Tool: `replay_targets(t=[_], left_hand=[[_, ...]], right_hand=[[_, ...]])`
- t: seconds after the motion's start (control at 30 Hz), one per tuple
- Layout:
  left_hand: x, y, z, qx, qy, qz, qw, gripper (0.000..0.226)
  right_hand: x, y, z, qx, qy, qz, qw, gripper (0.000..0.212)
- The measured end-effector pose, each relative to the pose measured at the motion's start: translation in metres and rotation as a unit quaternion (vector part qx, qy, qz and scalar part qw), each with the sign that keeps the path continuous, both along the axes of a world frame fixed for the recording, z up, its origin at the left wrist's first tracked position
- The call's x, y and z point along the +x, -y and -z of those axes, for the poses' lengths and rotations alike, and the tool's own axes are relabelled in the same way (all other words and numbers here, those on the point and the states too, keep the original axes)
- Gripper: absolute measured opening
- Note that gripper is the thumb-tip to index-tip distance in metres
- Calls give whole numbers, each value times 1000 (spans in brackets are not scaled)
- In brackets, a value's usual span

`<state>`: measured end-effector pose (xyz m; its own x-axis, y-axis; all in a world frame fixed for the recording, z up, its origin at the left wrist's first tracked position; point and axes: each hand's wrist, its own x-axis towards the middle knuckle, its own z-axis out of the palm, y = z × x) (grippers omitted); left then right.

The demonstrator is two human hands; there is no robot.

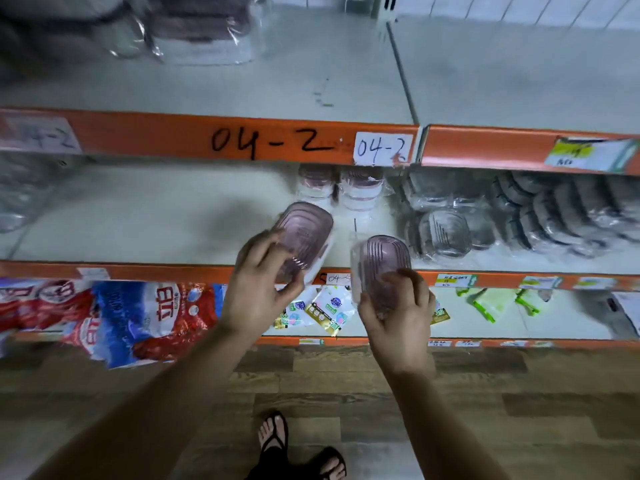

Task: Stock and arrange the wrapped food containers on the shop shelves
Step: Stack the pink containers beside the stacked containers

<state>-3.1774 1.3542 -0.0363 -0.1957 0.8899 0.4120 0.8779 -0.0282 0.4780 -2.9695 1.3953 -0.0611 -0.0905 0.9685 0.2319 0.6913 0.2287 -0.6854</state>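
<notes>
Three shelf levels, each with an orange front rail (138,133): top shelf (311,74), middle shelf (156,216), bottom shelf (554,317). Wood-look floor (485,410) below.

The red-and-blue printed bags (138,317) at bottom left overlap, at least two, and the print is too smeared to read. Grey wrapped containers (446,233) are packed on the right of the middle shelf, too many and too blurred to count. Dark wrapped stacks (201,32) sit at top left.

Two hands, two pink containers, one each, both in clear film. The left hand (263,289) has its fingers curled over the near end of the left pink container (304,237) with the thumb under it. The container is tilted, held over the front edge of the middle shelf. The right hand (398,317) clamps the lower end of the right pink container (384,268), which is held in front of the middle rail.

Two pink stacks (360,192) stand side by side at the back of the middle shelf, behind the hands.

Two feet in flip-flops (273,434).

Small packets (329,310) lie at bottom centre and green packets (491,303) to the right; their text is unreadable.

"04-2" is handwritten (273,142) on the top rail. Beside it a paper label (382,148) also reads "04-2". The yellow price tags (455,280) are illegible.
</notes>
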Motion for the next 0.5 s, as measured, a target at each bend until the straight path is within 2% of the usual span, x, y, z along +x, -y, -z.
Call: replay_targets(t=[0.17, 0.3, 0.5], left_hand=[[15, 43, -44, 19, 19, 12, 1000, 31], [25, 69, -73, 48, 8, 34, 998, 29], [27, 67, -119, 167, -35, 55, 984, 23]], right_hand=[[17, 31, -50, 33, -24, -21, 999, 47], [33, 41, -79, 71, -57, -41, 995, 43], [37, 29, -126, 175, -135, -93, 971, 34]])
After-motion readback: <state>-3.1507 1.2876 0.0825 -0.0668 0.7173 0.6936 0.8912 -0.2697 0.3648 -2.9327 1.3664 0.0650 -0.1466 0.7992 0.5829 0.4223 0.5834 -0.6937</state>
